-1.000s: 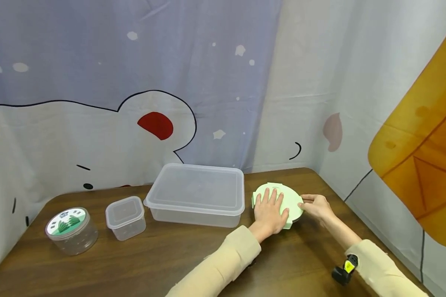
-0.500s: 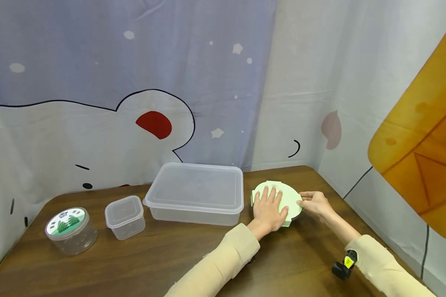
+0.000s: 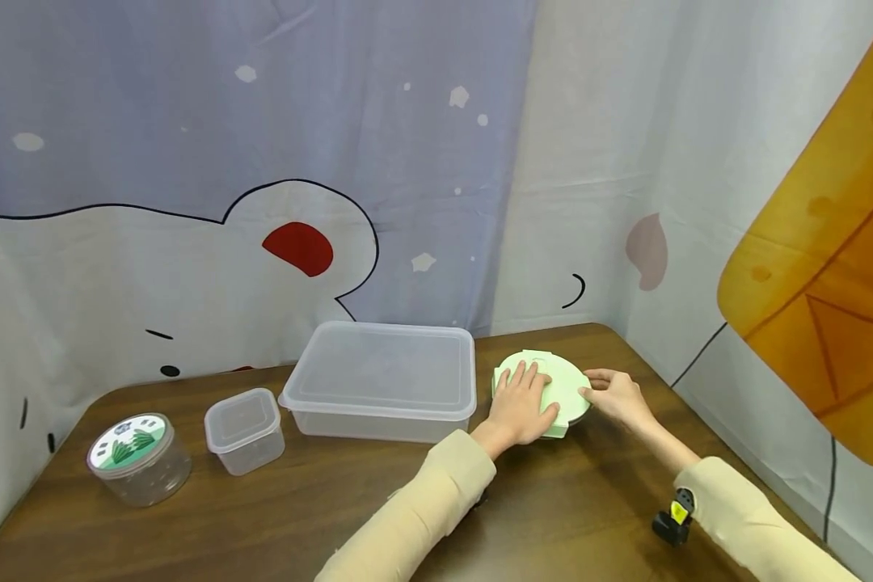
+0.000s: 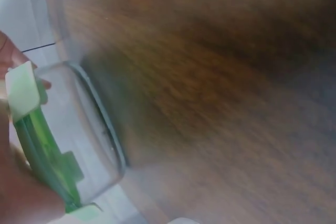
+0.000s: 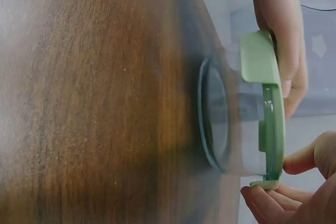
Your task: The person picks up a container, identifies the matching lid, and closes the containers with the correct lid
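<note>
Curtained recording booth — cartoon drapes (image 3: pixel 262 202), wooden table (image 3: pixel 320 501).

A pale green lid (image 3: pixel 553 386) is showing on clear glass, a dark brown wood-grain table (image 3: pixel 276 517) is lying beneath, and cream sleeves (image 3: pixel 422 517) are covering both arms.

Left hand (image 3: pixel 521 404) flat, right hand (image 3: pixel 614 396) pinching

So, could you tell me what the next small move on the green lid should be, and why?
Probably press down the clasp under the right hand. The left hand lies flat on the lid, holding the round container steady on the table, and the right fingertips pinch that clasp, which sticks outward and looks unlatched.
</note>
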Motion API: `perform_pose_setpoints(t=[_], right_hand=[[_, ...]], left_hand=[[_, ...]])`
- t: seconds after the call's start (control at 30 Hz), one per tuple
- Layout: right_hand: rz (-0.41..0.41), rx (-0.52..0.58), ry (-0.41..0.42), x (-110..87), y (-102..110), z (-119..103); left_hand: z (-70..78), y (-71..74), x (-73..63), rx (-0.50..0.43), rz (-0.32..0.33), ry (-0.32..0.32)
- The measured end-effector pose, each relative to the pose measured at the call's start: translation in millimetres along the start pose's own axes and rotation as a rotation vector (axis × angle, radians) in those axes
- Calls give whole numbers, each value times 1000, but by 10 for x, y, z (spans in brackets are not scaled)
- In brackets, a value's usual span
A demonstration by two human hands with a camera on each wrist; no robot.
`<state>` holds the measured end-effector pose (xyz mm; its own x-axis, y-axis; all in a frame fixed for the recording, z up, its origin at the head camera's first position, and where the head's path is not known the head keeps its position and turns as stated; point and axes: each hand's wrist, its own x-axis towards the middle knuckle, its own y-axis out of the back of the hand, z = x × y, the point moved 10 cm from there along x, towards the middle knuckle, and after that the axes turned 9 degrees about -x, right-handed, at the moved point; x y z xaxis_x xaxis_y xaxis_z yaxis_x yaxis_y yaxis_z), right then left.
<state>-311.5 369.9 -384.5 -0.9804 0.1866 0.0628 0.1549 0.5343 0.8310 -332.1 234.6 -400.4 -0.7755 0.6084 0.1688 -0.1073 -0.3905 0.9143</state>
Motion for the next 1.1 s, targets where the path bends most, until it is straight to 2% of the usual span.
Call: perform_pose_setpoints(t=[0.2, 0.3, 0.37, 0.5, 0.57, 0.67, 0.8, 0.87, 1.0, 1.1], right_hand=[[137, -63, 36, 74, 19, -46], [170, -88, 44, 110, 19, -68], [183, -101, 54, 129, 21, -88], [186, -120, 98, 148, 14, -140], [185, -166, 129, 150, -2, -174], [119, -249, 163, 133, -46, -239], [-42, -309, 179, 87, -91, -320], [-75, -302, 186, 54, -73, -376], [27, -310, 273, -55, -9, -615], [101, -319, 366, -187, -48, -844]], left_hand=[[46, 80, -41, -23, 91, -84], [72, 102, -52, 13, 112, -100], [79, 98, -55, 47, 90, -91], [85, 81, -79, 119, 4, -46], [95, 98, -110, 149, -31, -33], [121, 160, -182, 172, -40, -48], [150, 312, -330, 160, 25, -101], [154, 416, -420, 136, 74, -127], [109, 680, -636, 5, 188, -175], [32, 873, -819, -75, 257, -188]])
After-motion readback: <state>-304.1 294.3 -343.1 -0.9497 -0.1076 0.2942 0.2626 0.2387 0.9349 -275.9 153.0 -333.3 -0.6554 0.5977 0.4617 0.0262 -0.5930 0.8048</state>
